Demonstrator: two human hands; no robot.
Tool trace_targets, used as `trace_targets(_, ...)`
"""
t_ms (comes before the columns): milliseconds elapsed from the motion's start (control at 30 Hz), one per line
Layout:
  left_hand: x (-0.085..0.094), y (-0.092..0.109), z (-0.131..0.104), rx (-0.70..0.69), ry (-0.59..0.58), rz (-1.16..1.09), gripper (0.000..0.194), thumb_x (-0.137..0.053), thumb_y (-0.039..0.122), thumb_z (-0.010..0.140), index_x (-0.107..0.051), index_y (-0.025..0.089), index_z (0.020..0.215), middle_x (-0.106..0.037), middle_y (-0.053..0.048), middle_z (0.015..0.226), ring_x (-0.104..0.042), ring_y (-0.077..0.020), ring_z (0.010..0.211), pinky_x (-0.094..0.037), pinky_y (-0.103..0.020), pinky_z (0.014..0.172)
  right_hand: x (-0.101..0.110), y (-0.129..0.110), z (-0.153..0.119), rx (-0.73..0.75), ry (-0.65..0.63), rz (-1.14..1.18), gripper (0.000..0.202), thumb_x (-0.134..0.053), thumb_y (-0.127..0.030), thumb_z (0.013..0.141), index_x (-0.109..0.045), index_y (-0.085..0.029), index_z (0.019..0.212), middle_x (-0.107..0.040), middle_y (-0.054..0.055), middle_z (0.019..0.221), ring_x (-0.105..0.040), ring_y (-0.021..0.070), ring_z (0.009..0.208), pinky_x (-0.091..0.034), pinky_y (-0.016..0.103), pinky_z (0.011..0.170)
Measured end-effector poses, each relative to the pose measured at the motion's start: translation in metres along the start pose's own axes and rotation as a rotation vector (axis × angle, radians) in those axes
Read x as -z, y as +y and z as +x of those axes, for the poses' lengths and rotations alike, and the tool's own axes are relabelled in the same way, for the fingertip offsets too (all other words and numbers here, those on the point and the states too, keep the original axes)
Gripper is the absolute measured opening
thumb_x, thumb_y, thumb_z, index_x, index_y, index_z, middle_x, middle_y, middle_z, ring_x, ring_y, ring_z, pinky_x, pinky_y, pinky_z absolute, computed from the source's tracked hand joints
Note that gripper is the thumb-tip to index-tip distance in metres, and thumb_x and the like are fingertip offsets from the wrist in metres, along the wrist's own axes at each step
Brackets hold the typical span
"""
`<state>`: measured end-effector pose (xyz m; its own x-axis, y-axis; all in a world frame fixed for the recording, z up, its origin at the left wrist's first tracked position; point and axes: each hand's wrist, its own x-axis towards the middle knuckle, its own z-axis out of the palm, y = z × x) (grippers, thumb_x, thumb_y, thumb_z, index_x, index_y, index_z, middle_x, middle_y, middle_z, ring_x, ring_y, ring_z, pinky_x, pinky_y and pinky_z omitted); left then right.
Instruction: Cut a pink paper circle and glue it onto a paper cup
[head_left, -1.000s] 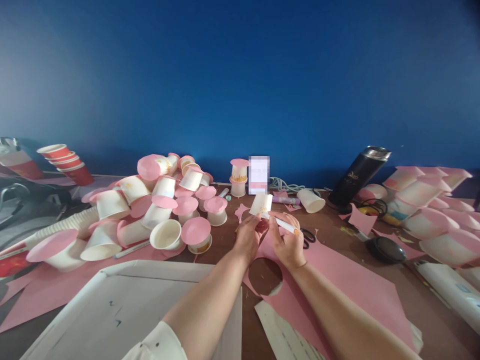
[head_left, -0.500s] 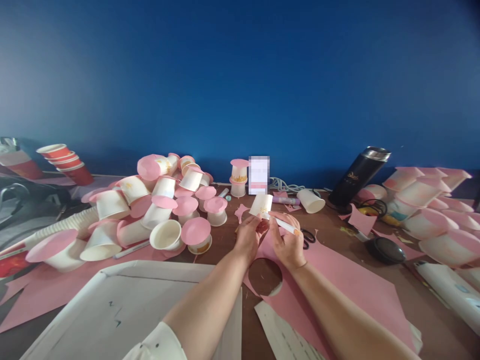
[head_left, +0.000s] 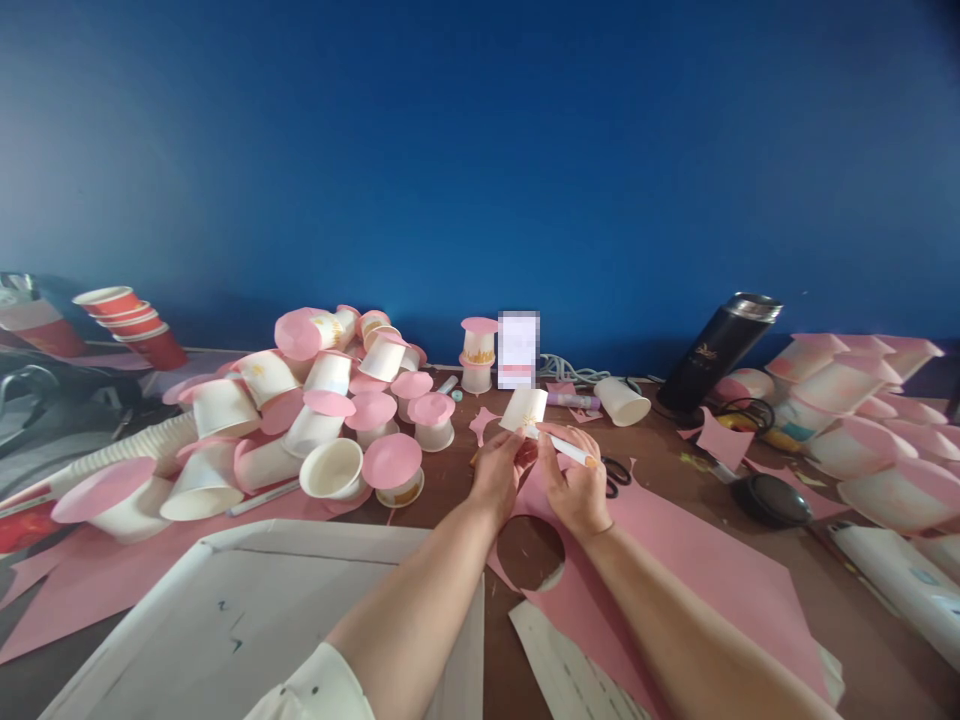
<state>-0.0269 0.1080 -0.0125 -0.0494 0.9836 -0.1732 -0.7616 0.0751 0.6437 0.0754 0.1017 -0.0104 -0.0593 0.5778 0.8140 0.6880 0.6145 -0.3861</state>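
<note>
cup (head_left: pixel 523 408) above left fingers (head_left: pixel 513 447), pen (head_left: pixel 564 449) touching

Cup heap (head_left: pixel 315 420) blocks left side; scissors (head_left: pixel 616 472), black flask (head_left: pixel 718 348), cup pile (head_left: pixel 862 420) crowd right. Pink sheet (head_left: pixel 675 570) near hands lies flat, passable.

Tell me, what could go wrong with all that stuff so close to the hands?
The left hand holds a small paper cup upside down while the right hand holds a pen against it; a thin cup like that might dent or slip, smudging the line. The scissors lie just beside the right hand, so a wrist could bump them. The heap of pink-topped cups sits close on the left; an elbow might topple it.
</note>
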Motion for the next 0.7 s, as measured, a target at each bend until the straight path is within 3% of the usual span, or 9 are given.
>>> trace_targets(467, 0.0003, -0.0017, 0.0008, 0.008, 0.000, 0.001, 0.022, -0.079, 0.024, 0.059, -0.060, 0.013, 0.064, -0.059, 0.001, 0.060, -0.057, -0.0088, 0.059, -0.044, -0.024, 0.067, 0.0009, -0.0014, 0.0004, 0.017, 0.010, 0.009, 0.015, -0.051, -0.023, 0.091, -0.063, -0.020, 0.099, -0.072, 0.008, 0.095, -0.066, 0.0210, 0.089, -0.046, 0.042, 0.091)
trace_targets(700, 0.0043, 0.0015, 0.0043, 0.033, 0.089, -0.114, 0.009, -0.068, 0.014, 0.074, -0.060, 0.012, 0.071, -0.063, -0.002, 0.066, -0.060, -0.0078, 0.062, -0.049, -0.022, 0.070, 0.0032, -0.0018, 0.0007, -0.113, 0.036, 0.118, 0.018, -0.050, -0.025, 0.091, -0.064, -0.021, 0.102, -0.070, 0.009, 0.098, -0.064, 0.0231, 0.094, -0.049, 0.043, 0.087)
